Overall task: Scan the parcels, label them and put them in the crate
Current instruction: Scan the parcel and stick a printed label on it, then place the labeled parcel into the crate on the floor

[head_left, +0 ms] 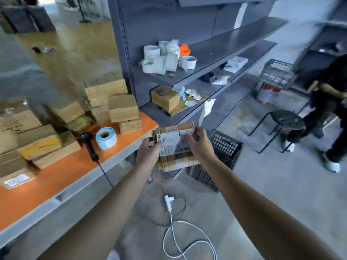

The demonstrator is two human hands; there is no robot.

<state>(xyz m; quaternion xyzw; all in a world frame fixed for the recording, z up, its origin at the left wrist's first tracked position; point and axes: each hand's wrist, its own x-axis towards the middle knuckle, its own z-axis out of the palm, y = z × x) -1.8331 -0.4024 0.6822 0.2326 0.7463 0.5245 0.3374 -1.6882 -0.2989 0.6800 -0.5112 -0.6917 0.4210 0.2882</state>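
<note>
Parcel: brown cardboard parcel [178, 158], off orange bench [56, 181] edge, near black plastic crate [227, 147].
Fingers: left hand [148, 152] grips it; right hand [199, 145] flat atop.

A brown cardboard parcel [177, 160], white label [173, 142] on top, is held level near the black crate [226, 148].

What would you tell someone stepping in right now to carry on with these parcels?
The left hand grips the parcel by its left edge; the right hand lays its fingers on the label.
The parcel is labelled and held just beside the black crate, not in it yet.
The scanner and label roll lie on the orange table.
Left to do: crate this one, then the boxes on the table.
</note>
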